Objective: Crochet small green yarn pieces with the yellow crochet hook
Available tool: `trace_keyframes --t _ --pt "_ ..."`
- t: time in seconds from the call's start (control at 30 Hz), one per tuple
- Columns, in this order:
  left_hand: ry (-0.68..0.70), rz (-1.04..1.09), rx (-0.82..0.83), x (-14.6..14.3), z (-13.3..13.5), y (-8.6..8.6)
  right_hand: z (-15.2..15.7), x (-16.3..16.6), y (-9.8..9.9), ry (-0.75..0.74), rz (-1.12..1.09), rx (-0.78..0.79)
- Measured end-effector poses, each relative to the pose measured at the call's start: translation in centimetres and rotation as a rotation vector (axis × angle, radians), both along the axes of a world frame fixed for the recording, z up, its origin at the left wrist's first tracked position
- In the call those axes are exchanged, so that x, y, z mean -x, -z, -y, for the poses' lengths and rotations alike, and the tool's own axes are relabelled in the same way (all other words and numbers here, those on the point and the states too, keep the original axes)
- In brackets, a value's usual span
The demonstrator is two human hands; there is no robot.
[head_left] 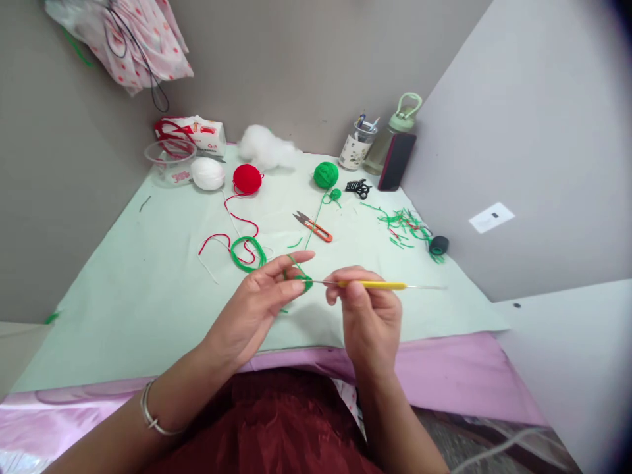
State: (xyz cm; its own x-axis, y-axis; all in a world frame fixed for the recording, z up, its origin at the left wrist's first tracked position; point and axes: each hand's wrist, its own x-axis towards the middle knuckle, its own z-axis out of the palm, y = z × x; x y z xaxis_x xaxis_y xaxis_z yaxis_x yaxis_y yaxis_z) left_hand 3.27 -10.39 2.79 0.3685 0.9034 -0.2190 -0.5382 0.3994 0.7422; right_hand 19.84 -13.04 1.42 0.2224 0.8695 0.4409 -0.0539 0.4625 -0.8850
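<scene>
My left hand (266, 286) pinches a small piece of green crochet (307, 284) between thumb and fingers. Green yarn loops over its raised index finger and runs back to a green yarn ball (326, 175). In my right hand (370, 309) is a crochet hook (380, 285) with a yellow handle, held level. The hook's thin metal tip reaches to the green piece; whether it passes through a stitch is too small to tell. Beyond my hands lie orange-handled thread snips (316, 228), blades pointing up and left.
On the pale cloth (162, 283) are a red yarn ball (247, 179), a white yarn ball (208, 174), a coiled green strand (248, 254), white stuffing (266, 148) and green scraps (405, 224). A bottle (390, 141), phone (397, 162) and pen cup (357, 146) stand back right.
</scene>
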Motion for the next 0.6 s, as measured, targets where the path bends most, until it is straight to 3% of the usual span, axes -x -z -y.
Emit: trace_keyframes --t 0.13,0.4,0.6 --pt "0.059 -0.094 -0.089 -0.2 0.6 -0.31 -0.01 0.2 0.1 -0.045 0.019 0.052" --pt "-0.011 -0.203 -0.127 0.18 0.63 -0.46 -0.22 -0.33 0.03 -0.142 -0.212 0.13" --pt "-0.019 -0.255 -0.192 0.4 0.66 -0.22 0.64 -0.28 -0.4 -0.05 0.006 0.061"
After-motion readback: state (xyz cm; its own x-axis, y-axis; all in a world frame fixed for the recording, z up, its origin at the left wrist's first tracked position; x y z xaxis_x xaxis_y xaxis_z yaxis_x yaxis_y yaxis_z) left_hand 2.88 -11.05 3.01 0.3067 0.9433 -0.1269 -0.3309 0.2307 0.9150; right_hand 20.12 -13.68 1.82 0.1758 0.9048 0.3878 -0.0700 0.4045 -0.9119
